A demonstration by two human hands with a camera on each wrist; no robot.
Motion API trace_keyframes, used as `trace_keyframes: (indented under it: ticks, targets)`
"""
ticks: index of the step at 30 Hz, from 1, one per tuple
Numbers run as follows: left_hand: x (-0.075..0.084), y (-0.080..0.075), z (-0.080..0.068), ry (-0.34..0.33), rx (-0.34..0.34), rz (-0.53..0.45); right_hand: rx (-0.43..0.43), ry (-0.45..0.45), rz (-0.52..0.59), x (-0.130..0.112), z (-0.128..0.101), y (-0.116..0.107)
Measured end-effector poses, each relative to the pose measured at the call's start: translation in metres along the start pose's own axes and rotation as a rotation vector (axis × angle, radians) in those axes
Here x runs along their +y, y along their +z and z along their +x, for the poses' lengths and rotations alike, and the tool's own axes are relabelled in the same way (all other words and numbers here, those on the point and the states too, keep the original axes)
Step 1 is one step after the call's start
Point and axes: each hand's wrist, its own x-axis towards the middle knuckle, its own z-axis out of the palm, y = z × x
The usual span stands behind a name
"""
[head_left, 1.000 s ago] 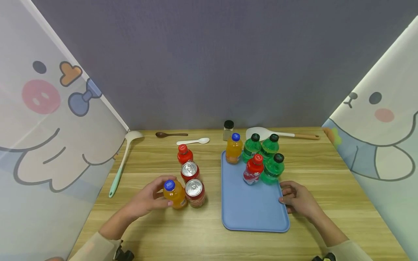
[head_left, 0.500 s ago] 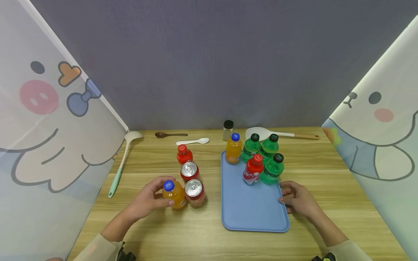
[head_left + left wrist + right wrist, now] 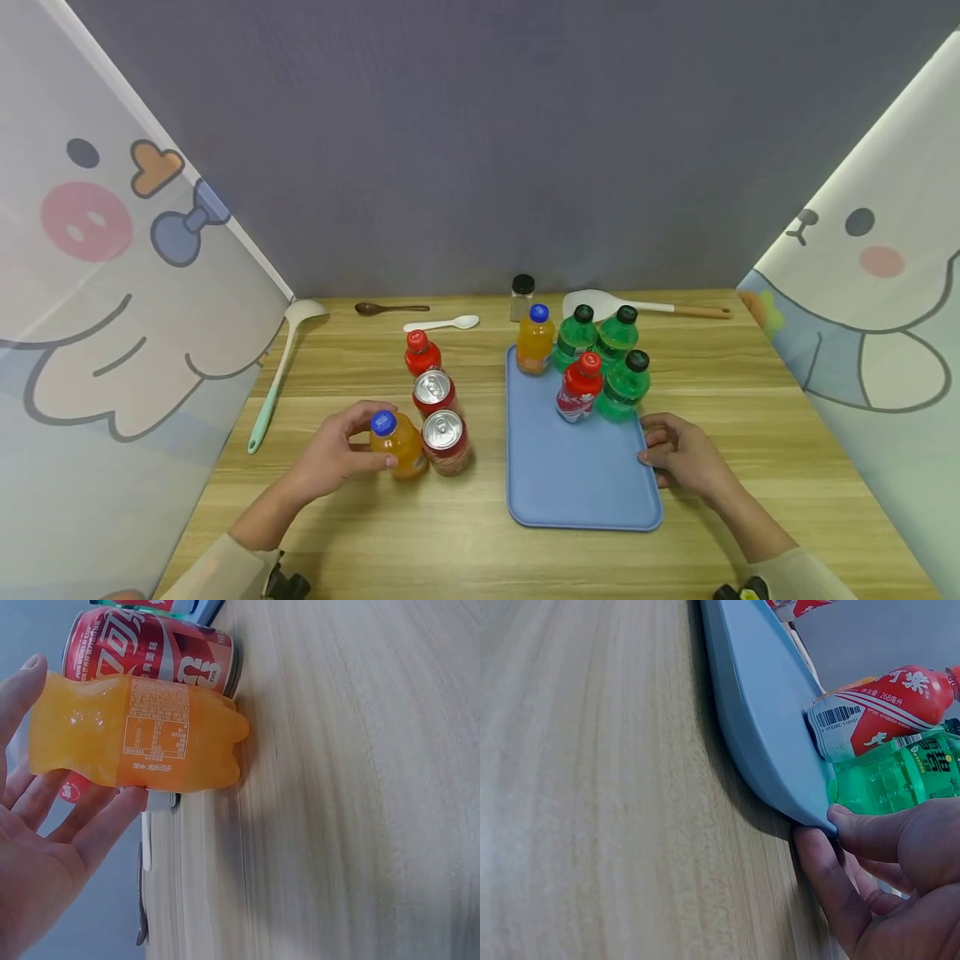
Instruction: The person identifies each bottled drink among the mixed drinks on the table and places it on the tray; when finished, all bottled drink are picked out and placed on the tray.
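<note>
Left hand point(image 3: 333, 454) fingers curl round an orange juice bottle point(image 3: 397, 445) beside a Coca-Cola can point(image 3: 146, 655), lower left. Right hand point(image 3: 686, 462) fingers pinch the blue tray point(image 3: 577, 483) rim near a green Sprite bottle point(image 3: 892, 774).

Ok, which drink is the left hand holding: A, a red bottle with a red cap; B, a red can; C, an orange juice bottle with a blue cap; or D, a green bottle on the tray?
C: the left hand curls round the orange juice bottle with a blue cap, which stands on the wooden table beside a red can, off the blue tray.
</note>
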Motion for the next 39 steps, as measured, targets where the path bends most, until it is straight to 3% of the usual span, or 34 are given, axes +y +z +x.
trace_keyframes:
  ticks: [5, 11, 26, 32, 39]
  targets:
    - [0.003, -0.004, -0.001, -0.008, 0.024, 0.03, 0.0, 0.0, -0.008, 0.001, 0.002, 0.0]
    - [0.017, -0.014, -0.002, 0.039, 0.066, 0.066, 0.004, -0.002, -0.008, 0.0, 0.002, 0.001]
    - [0.082, -0.041, 0.0, 0.14, 0.161, 0.19, 0.009, -0.01, 0.001, -0.002, 0.0, 0.0]
    - [0.108, -0.039, 0.009, 0.138, 0.176, 0.251, 0.006, -0.023, -0.003, 0.002, 0.0, -0.002]
    - [0.133, -0.028, 0.03, 0.147, 0.177, 0.214, 0.005, -0.016, 0.008, 0.002, 0.0, 0.0]
